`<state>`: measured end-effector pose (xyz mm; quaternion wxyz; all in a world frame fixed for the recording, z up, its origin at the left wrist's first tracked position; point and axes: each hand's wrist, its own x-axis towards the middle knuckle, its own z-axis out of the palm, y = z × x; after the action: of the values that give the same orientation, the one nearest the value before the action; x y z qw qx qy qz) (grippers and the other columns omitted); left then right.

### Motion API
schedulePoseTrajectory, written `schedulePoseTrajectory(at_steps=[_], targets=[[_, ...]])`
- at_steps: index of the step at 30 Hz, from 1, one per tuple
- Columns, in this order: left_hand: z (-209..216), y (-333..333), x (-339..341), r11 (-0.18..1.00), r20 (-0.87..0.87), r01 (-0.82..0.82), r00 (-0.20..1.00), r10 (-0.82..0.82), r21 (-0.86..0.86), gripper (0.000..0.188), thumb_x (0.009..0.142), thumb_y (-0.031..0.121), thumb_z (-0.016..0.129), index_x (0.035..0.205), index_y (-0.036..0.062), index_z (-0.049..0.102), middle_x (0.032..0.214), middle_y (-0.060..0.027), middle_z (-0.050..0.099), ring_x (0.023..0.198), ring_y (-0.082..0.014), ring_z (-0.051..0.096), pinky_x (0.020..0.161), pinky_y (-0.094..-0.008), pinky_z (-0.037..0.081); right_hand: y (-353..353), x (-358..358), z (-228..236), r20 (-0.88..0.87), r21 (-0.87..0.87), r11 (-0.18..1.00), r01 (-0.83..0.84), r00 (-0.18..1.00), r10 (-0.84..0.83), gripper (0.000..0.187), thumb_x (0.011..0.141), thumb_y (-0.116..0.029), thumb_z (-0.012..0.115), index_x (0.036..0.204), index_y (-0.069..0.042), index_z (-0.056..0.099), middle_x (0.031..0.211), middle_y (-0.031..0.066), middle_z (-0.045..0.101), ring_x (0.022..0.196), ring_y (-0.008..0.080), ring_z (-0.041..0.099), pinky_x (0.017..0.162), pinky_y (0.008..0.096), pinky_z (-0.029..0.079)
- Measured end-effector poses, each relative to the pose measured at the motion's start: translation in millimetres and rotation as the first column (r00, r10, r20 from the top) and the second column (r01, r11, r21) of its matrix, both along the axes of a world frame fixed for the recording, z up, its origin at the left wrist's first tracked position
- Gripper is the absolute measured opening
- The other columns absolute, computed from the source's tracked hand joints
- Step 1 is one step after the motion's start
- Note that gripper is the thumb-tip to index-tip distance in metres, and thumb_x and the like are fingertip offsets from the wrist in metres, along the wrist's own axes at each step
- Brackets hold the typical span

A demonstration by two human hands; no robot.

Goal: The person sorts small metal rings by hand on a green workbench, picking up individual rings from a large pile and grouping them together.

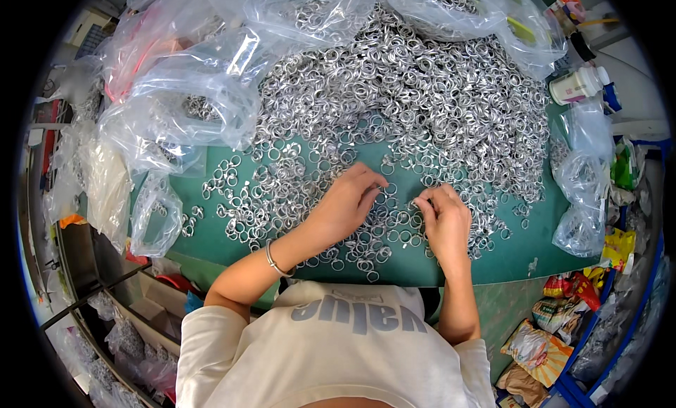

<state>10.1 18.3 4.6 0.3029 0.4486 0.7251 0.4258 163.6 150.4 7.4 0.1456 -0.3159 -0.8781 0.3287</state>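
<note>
Small silver metal rings are heaped across the far part of a green table, and looser rings lie nearer to me. My left hand is low over the loose rings, its fingers curled and its thumb and forefinger drawn close together. Whatever is between those fingertips is too small to make out. To its right, my right hand is closed in a pinch above several scattered rings. Its fingers hide most of what they hold. A small gap with a few single rings separates the hands.
Clear plastic bags, some with rings inside, cover the far left. Another bag lies at the right edge near a white bottle. Open drawers stand at the lower left, and colourful packets at the lower right.
</note>
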Motion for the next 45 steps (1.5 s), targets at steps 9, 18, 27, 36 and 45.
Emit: schedulePoseTrajectory(at_steps=[9,18,27,36,45], targets=[[7,-5,-16,0.994,0.806,-0.107,0.590,0.046,0.022,0.029,0.089,-0.004,0.044,0.115,-0.0005,0.057,0.102,-0.0076,0.061,0.088,-0.0119,0.056,0.077,-0.0255,0.047,14,8,9,-0.300,-0.954,0.156,-0.256,0.836,-0.460,0.015,0.096,-0.017,0.050,0.094,-0.002,0.053,0.087,0.0058,0.055,0.058,0.0090,0.043,0.044,0.0194,0.034],[-5,-11,-9,0.985,-0.341,-0.100,0.929,0.143,0.141,0.022,0.078,-0.002,0.065,0.099,0.0018,0.061,0.081,-0.0109,0.052,0.073,-0.0243,0.053,0.067,-0.0338,0.044,5,3,9,0.055,-0.104,0.981,-0.165,0.984,0.172,0.017,0.080,-0.015,0.068,0.095,-0.008,0.066,0.069,0.0062,0.054,0.053,0.0223,0.054,0.049,0.0329,0.043],[11,-18,-22,0.993,0.327,-0.088,0.939,0.111,-0.084,0.037,0.077,-0.010,0.060,0.111,0.0036,0.060,0.083,-0.0059,0.054,0.066,-0.0131,0.051,0.063,-0.0250,0.045,3,-1,-4,-0.241,-0.524,0.845,-0.107,0.970,-0.027,0.010,0.076,0.000,0.070,0.083,-0.003,0.065,0.063,-0.0001,0.046,0.057,0.0120,0.046,0.049,0.0253,0.037],[1,-22,-28,0.988,-0.411,-0.134,0.899,0.154,0.076,0.028,0.077,0.000,0.067,0.104,0.0027,0.062,0.085,-0.0111,0.051,0.079,-0.0285,0.052,0.071,-0.0362,0.045,6,-13,-20,-0.370,-0.615,-0.437,-0.656,0.730,-0.575,0.026,0.097,-0.030,0.046,0.089,-0.006,0.053,0.081,0.0025,0.042,0.073,0.0139,0.044,0.049,0.0237,0.034],[6,-32,-32,0.977,-0.198,-0.194,0.958,0.209,0.093,0.014,0.076,-0.004,0.065,0.089,0.0019,0.066,0.070,-0.0081,0.050,0.060,-0.0202,0.049,0.060,-0.0304,0.042,-14,-31,-16,-0.163,-0.570,0.805,-0.167,0.983,0.088,0.022,0.078,-0.011,0.073,0.098,-0.005,0.067,0.055,-0.0016,0.050,0.048,0.0104,0.047,0.046,0.0260,0.036]])
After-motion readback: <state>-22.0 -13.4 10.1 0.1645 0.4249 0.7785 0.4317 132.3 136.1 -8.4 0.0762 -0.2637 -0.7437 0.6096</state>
